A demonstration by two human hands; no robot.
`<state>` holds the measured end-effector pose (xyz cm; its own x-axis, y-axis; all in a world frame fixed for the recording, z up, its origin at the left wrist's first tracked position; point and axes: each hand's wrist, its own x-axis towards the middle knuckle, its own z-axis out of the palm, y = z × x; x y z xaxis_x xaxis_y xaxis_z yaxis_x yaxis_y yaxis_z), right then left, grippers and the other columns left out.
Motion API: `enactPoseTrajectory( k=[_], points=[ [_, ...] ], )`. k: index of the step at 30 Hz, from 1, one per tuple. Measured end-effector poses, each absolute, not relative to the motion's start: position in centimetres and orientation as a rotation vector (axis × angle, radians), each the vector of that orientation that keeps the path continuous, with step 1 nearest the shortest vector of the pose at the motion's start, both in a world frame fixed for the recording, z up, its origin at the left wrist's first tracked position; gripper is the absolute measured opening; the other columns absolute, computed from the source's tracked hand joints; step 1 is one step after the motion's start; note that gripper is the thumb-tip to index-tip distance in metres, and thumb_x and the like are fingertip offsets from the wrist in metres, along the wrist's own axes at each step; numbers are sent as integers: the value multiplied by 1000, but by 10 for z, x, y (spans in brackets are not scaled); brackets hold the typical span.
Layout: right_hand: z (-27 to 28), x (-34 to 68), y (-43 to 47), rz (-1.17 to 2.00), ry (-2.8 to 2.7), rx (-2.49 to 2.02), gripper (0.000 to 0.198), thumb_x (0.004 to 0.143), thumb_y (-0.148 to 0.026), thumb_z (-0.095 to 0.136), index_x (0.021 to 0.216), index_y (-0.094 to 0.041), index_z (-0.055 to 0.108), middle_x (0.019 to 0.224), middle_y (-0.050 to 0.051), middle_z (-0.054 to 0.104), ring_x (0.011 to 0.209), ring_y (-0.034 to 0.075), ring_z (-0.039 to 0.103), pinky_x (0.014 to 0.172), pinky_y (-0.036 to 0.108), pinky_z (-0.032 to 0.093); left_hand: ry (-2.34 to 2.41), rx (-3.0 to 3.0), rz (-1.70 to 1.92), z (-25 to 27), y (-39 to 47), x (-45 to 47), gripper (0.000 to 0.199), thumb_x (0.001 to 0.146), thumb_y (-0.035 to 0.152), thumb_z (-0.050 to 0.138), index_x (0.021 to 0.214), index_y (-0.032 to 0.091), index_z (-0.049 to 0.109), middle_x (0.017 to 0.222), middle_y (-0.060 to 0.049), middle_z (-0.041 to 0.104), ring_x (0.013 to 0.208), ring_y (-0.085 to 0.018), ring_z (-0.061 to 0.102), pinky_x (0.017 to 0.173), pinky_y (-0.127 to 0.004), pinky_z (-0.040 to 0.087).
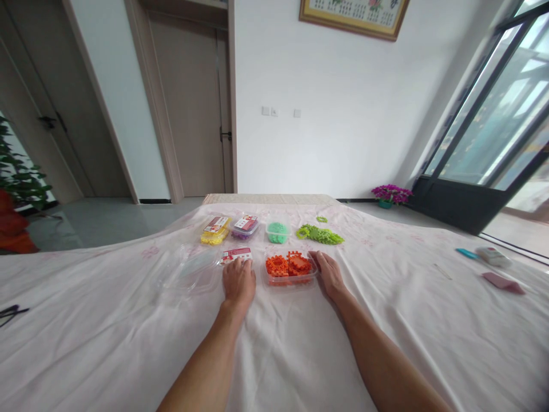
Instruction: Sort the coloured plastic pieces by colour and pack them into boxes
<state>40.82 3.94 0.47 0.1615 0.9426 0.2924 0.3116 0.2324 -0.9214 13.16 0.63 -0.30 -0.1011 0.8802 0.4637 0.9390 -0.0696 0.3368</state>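
Note:
My left hand [239, 280] has its fingers curled over the near edge of a clear plastic lid [237, 254] with a red and white label. My right hand [329, 272] lies against the right side of a clear plastic box [290, 280], its fingers stretched forward and its palm facing down. Orange toothed plastic pieces [288, 264] fill that box. Left of my left hand is a transparent empty container [193, 270], whose outline is hard to make out. Where my left fingertips meet the lid is partly hidden.
Farther back are a box of yellow pieces [215, 230], one of purple pieces [245, 226], a box of green pieces [278, 231] and a loose lime-green pile [321, 233]. A white pack [493, 257] and a pink item [504, 282] lie right; black glasses [12, 313] lie left.

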Motion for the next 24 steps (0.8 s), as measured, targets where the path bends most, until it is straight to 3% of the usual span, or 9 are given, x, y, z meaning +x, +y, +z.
enactPoseTrajectory(
  k=[5,11,24],
  points=[
    [-3,412,44,680,-1370,-1277,58,87,-67,43,99,-19,73,111,15,71,101,30,64,97,44,46,-2140,-2056,-690,6,8,127,15,86,25,54,92,24,68,98,-8,65,99,-26,57,87,-40,40],
    [-9,416,48,657,-1388,-1288,58,87,-68,41,100,-20,71,108,13,71,100,27,64,94,39,48,-2092,-2059,-691,3,12,127,12,87,25,55,89,22,67,95,-8,64,93,-25,58,81,-37,42],
    [-10,414,48,768,-1284,-1230,53,85,-66,47,96,-20,71,103,12,72,93,26,66,86,36,51,-1687,-1922,-1401,24,6,147,10,91,28,56,90,19,60,93,-7,63,90,-23,58,81,-36,44]
  ],
)
